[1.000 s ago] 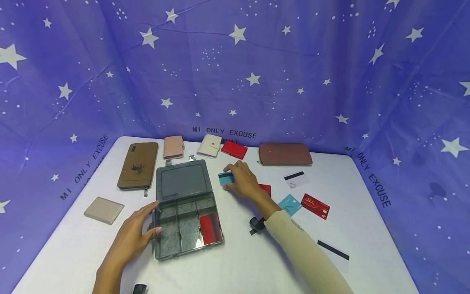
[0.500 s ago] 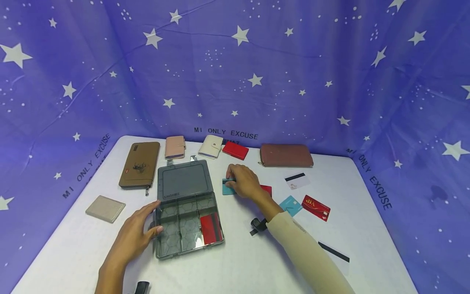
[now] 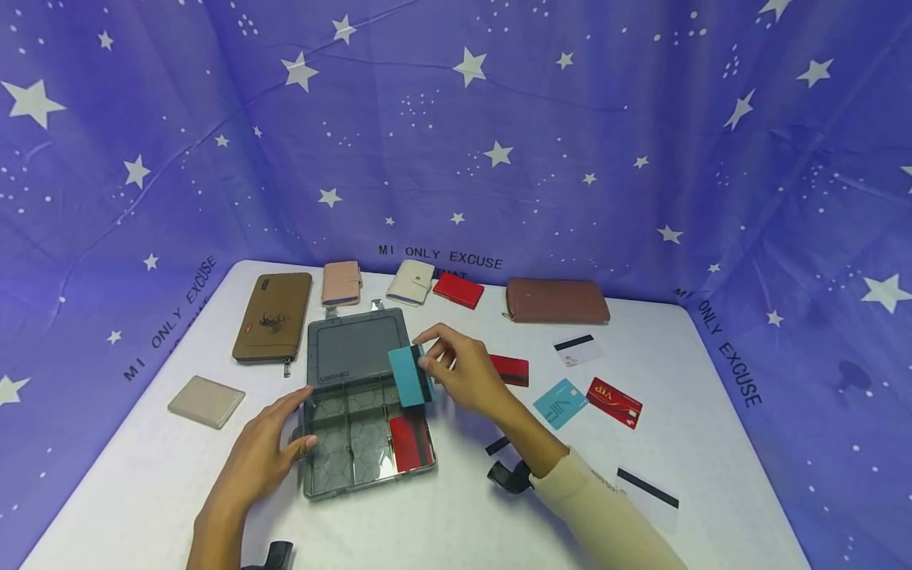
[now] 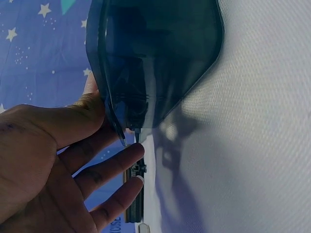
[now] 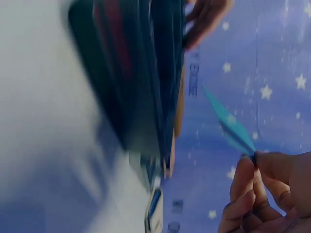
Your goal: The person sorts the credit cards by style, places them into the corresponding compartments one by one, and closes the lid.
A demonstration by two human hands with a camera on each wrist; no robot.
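Fingers of my right hand (image 3: 466, 372) pinch the teal card (image 3: 412, 375) by one edge, holding it tilted in the air just above the open grey organiser box (image 3: 359, 396), over its upper compartments, so I'd judge the flat face stays free to slide down into a slot. My left hand (image 3: 265, 451) lies spread against the box's left rim, thumb at the wall, which looks like bracing so the tray won't skid on the white table (image 3: 456, 522). One red card (image 3: 409, 442) already sits in the lower right compartment (the other cells look bare). Around me: a dark red card (image 3: 510, 370) near my right wrist, a second teal card (image 3: 560, 402), a red VIP card (image 3: 613, 399), white striped cards, and wallets along the far edge. Nothing blocks the way except the box's upright dividers.
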